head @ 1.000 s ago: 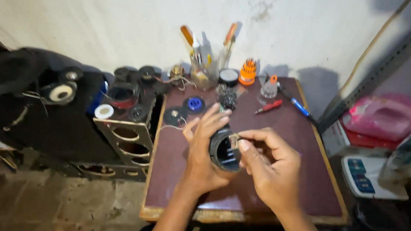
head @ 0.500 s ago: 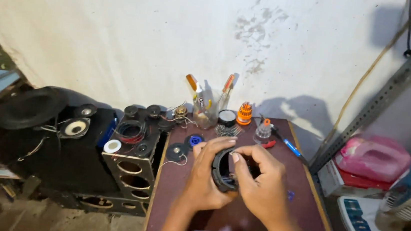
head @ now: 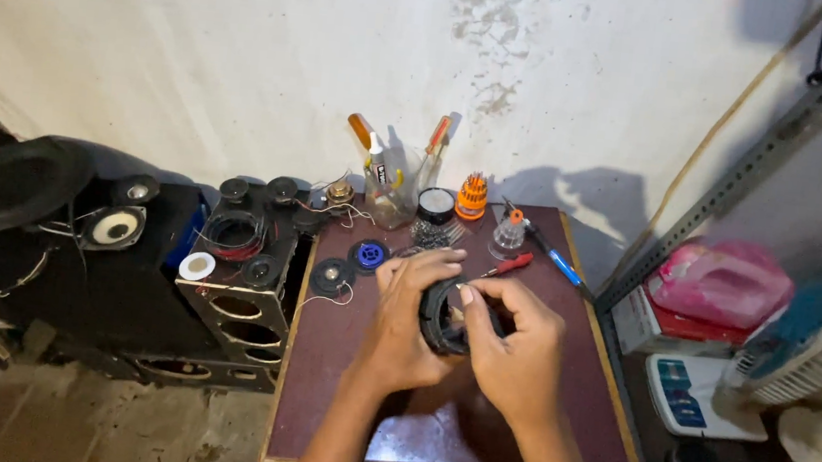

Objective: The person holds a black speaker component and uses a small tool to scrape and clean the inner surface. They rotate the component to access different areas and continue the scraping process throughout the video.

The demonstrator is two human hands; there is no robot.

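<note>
Both my hands are closed on the black speaker ring (head: 445, 317), held just above the middle of the counter (head: 335, 395), in front of the clear tool jar (head: 389, 199) that stands at the counter's far edge.

Left hand (head: 405, 326) wraps the ring's left rim from outside, fingers over the top. Right hand (head: 518, 350) holds the right rim, with fingertips (head: 470, 295) pinching at the ring's upper edge; I cannot tell what small part, if any, sits between them.

Handling, as I judge it: stiff metal or plastic frame, fairly heavy for its size if a magnet is attached, not slippery. Any cone or thin wire inside would be fragile, so hold by the outer rim only.

Orientation: round, so no real long axis. Its open face tilts up and toward me; the axis through the hole runs roughly from me toward the tool jar, angled upward.

The red-handled screwdriver (head: 508, 265) lies between ring and jar, apart from both.
</note>
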